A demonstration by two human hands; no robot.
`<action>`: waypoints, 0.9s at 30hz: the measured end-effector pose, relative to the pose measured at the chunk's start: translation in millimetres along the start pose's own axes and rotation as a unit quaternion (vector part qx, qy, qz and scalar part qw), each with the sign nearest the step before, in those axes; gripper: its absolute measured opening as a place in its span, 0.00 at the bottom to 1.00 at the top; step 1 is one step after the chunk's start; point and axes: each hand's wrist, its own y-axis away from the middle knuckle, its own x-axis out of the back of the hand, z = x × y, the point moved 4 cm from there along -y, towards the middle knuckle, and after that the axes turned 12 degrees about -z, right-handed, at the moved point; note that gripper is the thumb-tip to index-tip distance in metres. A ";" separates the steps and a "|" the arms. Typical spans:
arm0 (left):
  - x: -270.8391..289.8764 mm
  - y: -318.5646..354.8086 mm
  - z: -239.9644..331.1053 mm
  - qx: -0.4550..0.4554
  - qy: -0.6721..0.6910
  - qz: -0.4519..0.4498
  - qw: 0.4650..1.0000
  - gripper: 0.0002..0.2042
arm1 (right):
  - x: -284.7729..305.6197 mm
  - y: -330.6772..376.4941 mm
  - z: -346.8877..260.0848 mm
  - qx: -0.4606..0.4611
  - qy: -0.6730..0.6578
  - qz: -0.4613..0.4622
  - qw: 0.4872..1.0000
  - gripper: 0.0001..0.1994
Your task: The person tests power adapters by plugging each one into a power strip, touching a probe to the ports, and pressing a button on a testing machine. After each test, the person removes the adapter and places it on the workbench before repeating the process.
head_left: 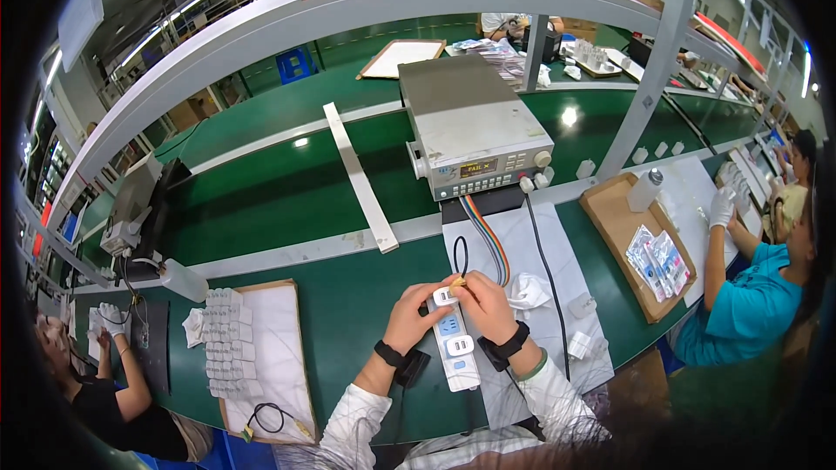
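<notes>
Both hands meet over a white power strip (461, 374) with blue socket faces. My left hand (411, 318) is closed on a small white USB charger (444, 297) at the strip's far end. In the fingers of my right hand (488, 306) is a yellowish plug (458, 281) on a short black cable (461, 252), close against the charger. Whether the plug is inside a port cannot be made out. A second white charger (459, 345) sits on the strip nearer to me. Each wrist wears a black band.
Ahead stands a grey bench instrument (479, 135) with a lit display and ribbon wires. To the left, a tray (277, 331) bears rows of white chargers (228, 348) and a loose cable (270, 418). A cardboard tray (601, 209) lies right. Co-workers sit at both sides.
</notes>
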 end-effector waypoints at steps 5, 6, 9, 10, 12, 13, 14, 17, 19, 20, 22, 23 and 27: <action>2.0 0.1 -1.6 0.001 -0.009 0.001 1.000 0.24 | -1.4 -0.4 -2.9 0.013 0.031 0.018 0.999 0.08; 1.5 1.0 -2.7 0.003 -0.011 0.000 1.000 0.24 | -2.2 -0.3 -4.7 0.009 0.045 0.013 0.999 0.08; 0.5 2.9 -3.3 -0.015 -0.017 0.013 1.000 0.24 | -5.1 0.3 -7.3 0.002 0.072 0.004 0.997 0.08; 0.8 2.7 -2.4 -0.023 -0.019 0.021 0.999 0.24 | -6.8 0.9 -6.0 0.000 0.082 0.004 0.997 0.08; 0.8 2.3 -0.6 -0.021 -0.015 0.023 0.999 0.23 | -10.5 3.9 -4.2 -0.005 0.100 0.001 0.995 0.08; 0.8 3.0 0.5 -0.017 -0.009 0.025 0.999 0.22 | -11.4 6.4 -5.1 -0.005 0.099 0.003 0.995 0.08; 0.8 3.6 1.7 -0.014 -0.003 0.027 1.000 0.22 | -12.2 9.0 -6.9 -0.002 0.113 0.004 0.994 0.09; 2.7 0.7 -3.1 -0.008 -0.023 0.027 0.999 0.22 | -9.4 4.1 -7.7 0.015 0.145 0.020 0.989 0.10; -0.5 2.5 -5.1 -0.005 -0.029 0.020 0.999 0.22 | -8.6 7.4 -3.9 0.011 0.145 -0.019 0.989 0.14; -1.6 3.1 -5.8 -0.005 -0.023 0.019 1.000 0.22 | -7.6 8.9 -1.6 0.009 0.145 -0.039 0.989 0.16; -0.2 1.8 -7.7 -0.006 -0.010 0.017 1.000 0.21 | 11.4 8.5 4.8 0.015 0.108 0.005 0.994 0.19; 0.7 -0.1 -8.0 -0.011 -0.010 0.014 1.000 0.21 | 25.8 7.1 8.4 0.022 0.070 0.043 0.996 0.22; -0.9 1.2 -9.1 -0.011 -0.011 0.020 1.000 0.22 | 68.7 -19.0 6.8 -0.006 0.099 0.126 0.987 0.28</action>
